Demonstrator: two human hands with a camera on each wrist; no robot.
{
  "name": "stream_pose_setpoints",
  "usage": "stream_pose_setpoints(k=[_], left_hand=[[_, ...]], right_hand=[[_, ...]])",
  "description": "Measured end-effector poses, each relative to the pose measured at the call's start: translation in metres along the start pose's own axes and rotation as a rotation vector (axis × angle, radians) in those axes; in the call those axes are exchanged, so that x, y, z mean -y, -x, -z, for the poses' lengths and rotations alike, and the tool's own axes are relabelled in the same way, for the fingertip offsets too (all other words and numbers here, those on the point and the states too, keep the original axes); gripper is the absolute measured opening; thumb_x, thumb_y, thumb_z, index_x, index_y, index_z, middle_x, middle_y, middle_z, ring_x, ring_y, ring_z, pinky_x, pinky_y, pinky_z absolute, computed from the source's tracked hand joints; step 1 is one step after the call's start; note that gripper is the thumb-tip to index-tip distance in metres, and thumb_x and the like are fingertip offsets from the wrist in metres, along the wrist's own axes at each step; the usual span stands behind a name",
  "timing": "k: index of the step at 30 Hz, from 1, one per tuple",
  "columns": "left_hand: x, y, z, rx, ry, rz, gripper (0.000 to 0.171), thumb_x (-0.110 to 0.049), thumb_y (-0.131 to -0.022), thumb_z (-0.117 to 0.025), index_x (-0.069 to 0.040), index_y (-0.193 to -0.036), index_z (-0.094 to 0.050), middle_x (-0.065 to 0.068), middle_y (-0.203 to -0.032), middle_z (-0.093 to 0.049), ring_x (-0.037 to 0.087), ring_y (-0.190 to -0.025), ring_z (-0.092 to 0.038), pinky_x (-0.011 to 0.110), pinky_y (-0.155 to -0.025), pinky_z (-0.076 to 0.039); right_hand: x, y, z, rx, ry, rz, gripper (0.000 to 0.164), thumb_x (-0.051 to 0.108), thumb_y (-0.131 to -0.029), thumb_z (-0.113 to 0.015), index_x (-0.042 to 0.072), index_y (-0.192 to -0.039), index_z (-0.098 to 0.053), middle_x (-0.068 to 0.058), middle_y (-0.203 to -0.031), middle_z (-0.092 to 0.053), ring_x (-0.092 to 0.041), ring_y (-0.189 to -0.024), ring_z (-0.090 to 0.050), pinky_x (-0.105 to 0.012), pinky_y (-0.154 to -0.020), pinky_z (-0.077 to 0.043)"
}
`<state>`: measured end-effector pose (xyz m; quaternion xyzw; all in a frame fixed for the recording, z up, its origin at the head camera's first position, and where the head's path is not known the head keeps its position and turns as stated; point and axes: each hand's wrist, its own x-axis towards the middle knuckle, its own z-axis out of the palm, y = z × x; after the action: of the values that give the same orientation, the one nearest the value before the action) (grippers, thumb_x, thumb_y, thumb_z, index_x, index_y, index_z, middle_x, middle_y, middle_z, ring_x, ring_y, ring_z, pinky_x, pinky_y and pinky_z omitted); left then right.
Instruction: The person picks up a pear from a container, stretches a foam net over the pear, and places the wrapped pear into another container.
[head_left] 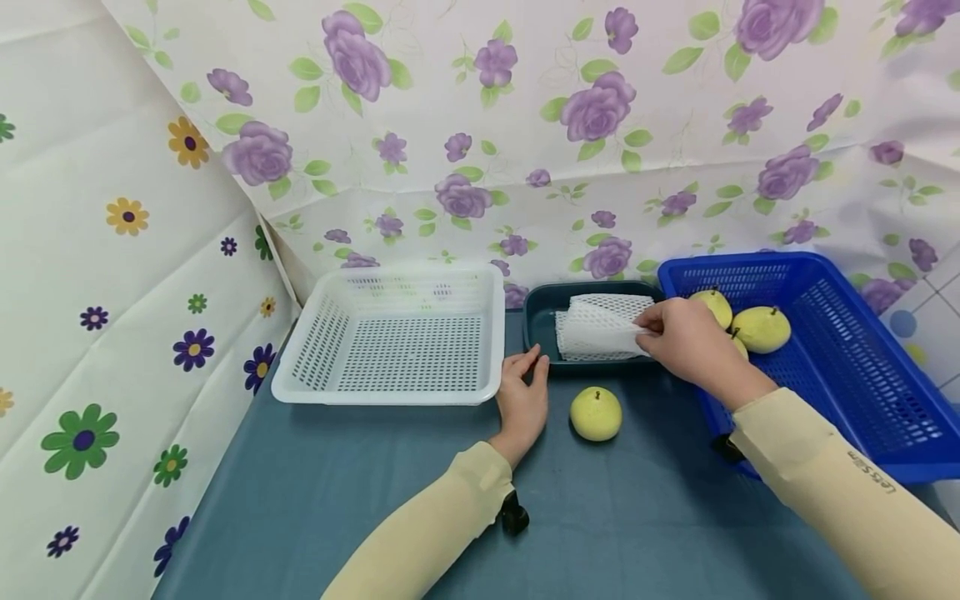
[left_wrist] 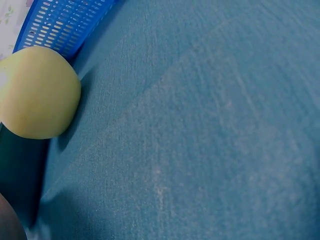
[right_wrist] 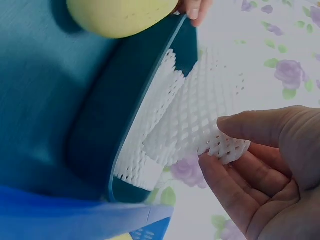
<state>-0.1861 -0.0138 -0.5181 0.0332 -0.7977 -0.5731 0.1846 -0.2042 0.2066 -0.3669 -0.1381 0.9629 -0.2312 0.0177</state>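
Observation:
My right hand (head_left: 681,340) pinches the end of a white foam net sleeve (right_wrist: 192,120) between thumb and fingers. In the right wrist view this sleeve is lifted and tilted over the small dark green tray (head_left: 543,293). More white net (right_wrist: 145,125) lies inside the tray. My left hand (head_left: 522,406) holds the tray's near left corner, fingertips at its rim. A yellow pear (head_left: 596,414) stands on the table just in front of the tray, between the hands. The left wrist view shows the pear (left_wrist: 40,92) close up, with only a sliver of the hand.
A white perforated basket (head_left: 386,398) stands at the left, with nothing seen in it. At the right, a blue basket (head_left: 862,367) holds several yellow pears (head_left: 761,329), partly behind my right hand. A flowered sheet (head_left: 465,117) hangs behind the blue-green tabletop (head_left: 360,475).

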Motion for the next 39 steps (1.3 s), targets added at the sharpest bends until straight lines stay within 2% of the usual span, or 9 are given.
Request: stream_pose_setpoints(k=[4, 11, 17, 19, 22, 26, 32, 35, 39], left_hand=[[-0.001, 0.001, -0.001, -0.003, -0.002, -0.013, 0.033, -0.029, -0.092, -0.060, -0.022, -0.125, -0.060, 0.001, -0.111, -0.059, 0.012, -0.102, -0.057, 0.027, -0.086, -0.051], [-0.014, 0.008, 0.002, 0.077, 0.030, 0.034, 0.043, -0.032, -0.092, -0.061, -0.020, -0.132, -0.053, 0.012, -0.119, -0.051, 0.024, -0.107, -0.053, 0.035, -0.093, -0.047], [-0.035, 0.015, 0.008, 0.146, 0.050, 0.130, 0.054, -0.044, -0.091, -0.058, -0.023, -0.138, -0.042, 0.007, -0.138, -0.036, 0.027, -0.127, -0.043, 0.039, -0.104, -0.040], [-0.043, 0.016, 0.010, 0.166, 0.067, 0.135, 0.055, -0.047, -0.091, -0.056, -0.024, -0.138, -0.041, 0.006, -0.141, -0.034, 0.027, -0.129, -0.040, 0.041, -0.105, -0.039], [-0.059, 0.015, 0.016, 0.196, 0.104, 0.115, 0.051, -0.050, -0.092, -0.053, -0.028, -0.136, -0.043, 0.003, -0.140, -0.038, 0.023, -0.128, -0.042, 0.041, -0.104, -0.040], [-0.083, 0.010, 0.023, 0.236, 0.229, 0.083, 0.041, -0.048, -0.095, -0.047, -0.028, -0.130, -0.050, -0.001, -0.130, -0.053, 0.013, -0.119, -0.052, 0.036, -0.099, -0.045], [-0.111, 0.000, 0.033, 0.287, 0.423, 0.047, 0.036, -0.031, -0.098, -0.049, -0.013, -0.129, -0.054, 0.009, -0.120, -0.061, 0.021, -0.109, -0.060, 0.035, -0.092, -0.050], [-0.125, -0.002, 0.040, 0.315, 0.427, 0.047, 0.039, -0.022, -0.095, -0.056, -0.008, -0.131, -0.051, 0.011, -0.122, -0.059, 0.022, -0.108, -0.060, 0.030, -0.091, -0.051], [-0.136, -0.002, 0.045, 0.341, 0.420, 0.064, 0.037, -0.016, -0.091, -0.062, -0.003, -0.125, -0.056, 0.016, -0.117, -0.062, 0.023, -0.102, -0.063, 0.027, -0.085, -0.053]], right_hand=[[0.003, 0.002, -0.002, -0.010, -0.040, 0.004, 0.021, 0.017, -0.088, -0.064, 0.006, -0.104, -0.071, -0.012, -0.096, -0.071, -0.021, -0.080, -0.067, -0.039, -0.069, -0.055], [0.009, 0.003, -0.004, -0.048, -0.106, 0.007, 0.021, 0.023, -0.088, -0.065, 0.011, -0.104, -0.071, -0.007, -0.092, -0.071, -0.016, -0.075, -0.065, -0.037, -0.067, -0.054], [0.015, 0.007, -0.008, -0.197, -0.200, 0.011, 0.024, 0.031, -0.088, -0.065, 0.016, -0.106, -0.071, -0.005, -0.095, -0.071, -0.018, -0.082, -0.066, -0.038, -0.068, -0.054], [0.017, 0.009, -0.009, -0.253, -0.231, 0.019, 0.026, 0.034, -0.088, -0.065, 0.017, -0.107, -0.070, -0.003, -0.094, -0.072, -0.017, -0.083, -0.066, -0.036, -0.067, -0.055], [0.021, 0.011, -0.010, -0.314, -0.269, 0.033, 0.027, 0.037, -0.087, -0.064, 0.019, -0.107, -0.069, -0.001, -0.090, -0.072, -0.015, -0.079, -0.067, -0.029, -0.063, -0.054], [0.026, 0.013, -0.012, -0.358, -0.356, 0.043, 0.026, 0.038, -0.085, -0.067, 0.020, -0.104, -0.070, 0.001, -0.090, -0.072, -0.009, -0.077, -0.066, -0.018, -0.062, -0.052], [0.032, 0.016, -0.019, -0.387, -0.507, 0.043, 0.033, 0.034, -0.084, -0.069, 0.019, -0.113, -0.066, -0.004, -0.091, -0.071, 0.000, -0.075, -0.064, -0.013, -0.065, -0.052], [0.041, 0.020, -0.019, -0.393, -0.568, 0.043, 0.033, 0.027, -0.085, -0.069, 0.015, -0.115, -0.065, -0.008, -0.093, -0.071, -0.002, -0.076, -0.065, -0.014, -0.065, -0.052], [0.049, 0.026, -0.020, -0.401, -0.610, 0.047, 0.026, 0.020, -0.085, -0.070, 0.009, -0.108, -0.067, -0.010, -0.093, -0.071, -0.005, -0.078, -0.066, -0.014, -0.064, -0.052]])
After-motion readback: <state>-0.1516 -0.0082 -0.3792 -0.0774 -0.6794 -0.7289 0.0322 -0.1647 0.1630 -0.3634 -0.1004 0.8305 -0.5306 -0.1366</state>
